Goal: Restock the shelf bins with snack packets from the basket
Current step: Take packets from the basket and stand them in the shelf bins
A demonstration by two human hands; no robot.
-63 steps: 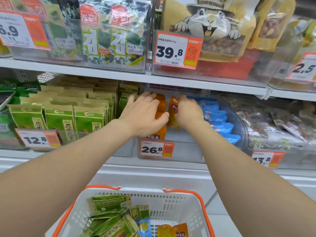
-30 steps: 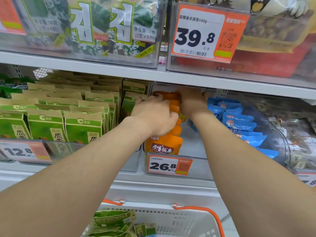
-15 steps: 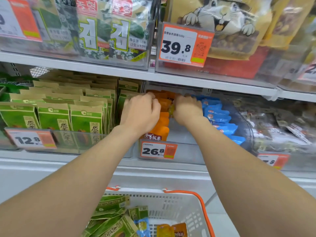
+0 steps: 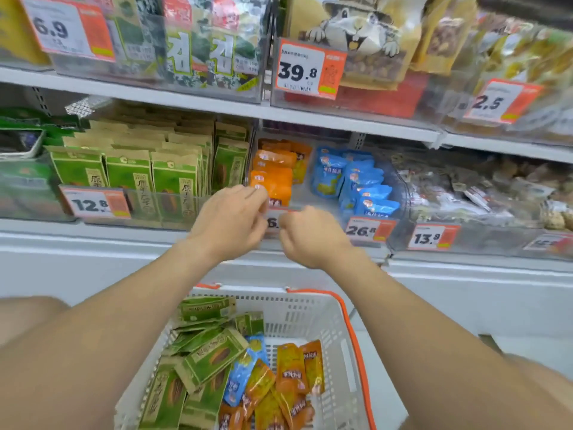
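Basket nearest, white, orange handle: green packets heaped along left wall, one blue packet mid-floor, orange-yellow packets toward right wall
Left hand and right hand side by side above basket, at front edge of middle shelf
Left hand: fingers bent, tips overlapping front of orange row in clear bin; blurred, cannot tell if grasping
Right hand: clenched, nothing visible inside
Further back: blue row just right of orange row; shelved green bags in bin to left

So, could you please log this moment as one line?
left hand at orange packets, grip unclear | right hand curled, empty | basket part full
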